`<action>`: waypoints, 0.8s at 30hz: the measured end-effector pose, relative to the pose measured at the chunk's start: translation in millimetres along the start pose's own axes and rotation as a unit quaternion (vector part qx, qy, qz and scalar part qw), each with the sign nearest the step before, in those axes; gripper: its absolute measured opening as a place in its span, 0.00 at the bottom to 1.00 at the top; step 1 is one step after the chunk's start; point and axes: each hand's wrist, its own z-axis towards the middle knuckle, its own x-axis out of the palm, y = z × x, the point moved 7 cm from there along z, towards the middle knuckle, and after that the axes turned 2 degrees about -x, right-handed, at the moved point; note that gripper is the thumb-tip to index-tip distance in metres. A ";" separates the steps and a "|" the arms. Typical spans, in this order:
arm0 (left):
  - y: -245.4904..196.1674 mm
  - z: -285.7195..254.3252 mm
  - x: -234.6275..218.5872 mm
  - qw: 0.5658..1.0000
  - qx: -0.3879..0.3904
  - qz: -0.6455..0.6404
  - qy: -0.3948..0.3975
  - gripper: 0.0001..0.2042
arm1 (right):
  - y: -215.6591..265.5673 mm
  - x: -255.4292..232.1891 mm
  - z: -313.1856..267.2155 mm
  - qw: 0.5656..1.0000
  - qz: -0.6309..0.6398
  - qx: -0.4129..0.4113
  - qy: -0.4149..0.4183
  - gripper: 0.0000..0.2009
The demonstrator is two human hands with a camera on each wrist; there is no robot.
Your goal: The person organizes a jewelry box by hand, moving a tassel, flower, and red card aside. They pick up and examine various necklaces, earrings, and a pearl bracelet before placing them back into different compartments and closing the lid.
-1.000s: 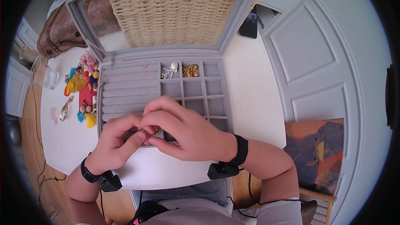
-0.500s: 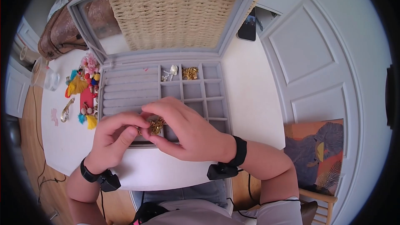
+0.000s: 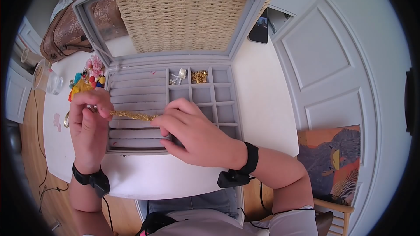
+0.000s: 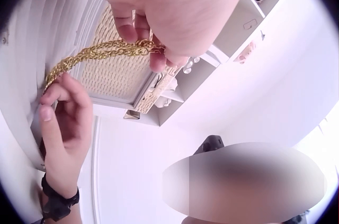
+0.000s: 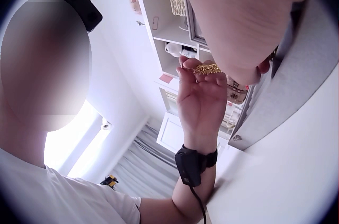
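Observation:
A gold chain (image 3: 133, 115) is stretched nearly level over the left part of a grey jewellery box (image 3: 138, 88), above its padded ring rolls. My left hand (image 3: 87, 126) pinches the chain's left end, raised over the box's left edge. At the other end, the fingers of my right hand (image 3: 199, 136) hold the chain low over the middle of the box. In the left wrist view the chain (image 4: 100, 52) shows as several strands gathered together. One compartment holds a heap of gold jewellery (image 3: 199, 77); beside it lies a white pearl piece (image 3: 178, 77).
The box's lid (image 3: 162, 56) stands raised at the back, before a woven basket (image 3: 188, 17). Left of the box lie colourful tassel pieces (image 3: 80, 88), a pink flower (image 3: 94, 64) and a clear cup (image 3: 54, 84). A phone (image 3: 259, 29) lies at the back right.
Both hands were close together around a bunched chain at the box's front. The left hand has moved left and up, drawing the chain out straight; the right hand has barely moved.

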 end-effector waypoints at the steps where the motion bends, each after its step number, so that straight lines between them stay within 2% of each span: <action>1: 1.1 0.0 -2.0 1.000 0.000 0.001 0.003 0.17 | 1.9 0.0 0.1 1.000 -0.016 -0.014 -0.005 0.25; 4: -0.7 -0.7 -1.8 1.000 0.004 0.005 0.010 0.16 | 5.6 -3.2 1.8 0.999 -0.027 -0.026 -0.015 0.23; 6: 2.6 -5.8 14.5 0.995 -0.071 0.044 0.045 0.12 | 7.5 -5.5 3.6 0.999 -0.024 -0.023 -0.020 0.23; 7: 1.3 -6.5 19.0 0.996 -0.070 0.044 0.045 0.12 | 9.9 -7.3 4.5 0.999 0.005 -0.033 -0.030 0.22; 9: 10.0 -10.8 31.8 0.985 -0.143 0.029 0.094 0.10 | 11.5 -7.0 5.1 0.998 0.033 -0.043 -0.040 0.22; 10: 13.6 -13.2 32.0 0.983 -0.156 0.003 0.092 0.10 | 10.7 -3.8 4.5 0.996 0.076 -0.041 -0.037 0.22; 11: 13.8 -13.1 32.6 0.983 -0.156 0.003 0.092 0.10 | 9.7 -1.6 3.5 0.992 0.118 -0.039 -0.034 0.22; 13: 4.0 -10.3 35.3 0.989 -0.075 0.073 0.103 0.09 | 7.0 1.2 1.1 0.988 0.148 -0.026 -0.027 0.21; 15: 5.7 -11.6 31.8 0.988 -0.092 0.065 0.106 0.09 | 4.7 1.7 1.0 0.984 0.178 -0.012 -0.020 0.21; 17: 6.7 -12.6 31.5 0.987 -0.108 0.057 0.108 0.09 | 17.8 -2.5 3.2 0.988 0.116 -0.099 -0.013 0.20; 19: 8.1 -12.3 30.9 0.987 -0.131 0.028 0.092 0.08 | 21.3 -3.2 4.0 0.988 0.111 -0.103 -0.011 0.19; 24: 8.4 -12.2 32.7 0.986 -0.131 0.036 0.096 0.07 | 21.4 -3.5 3.8 0.990 0.103 -0.092 -0.018 0.20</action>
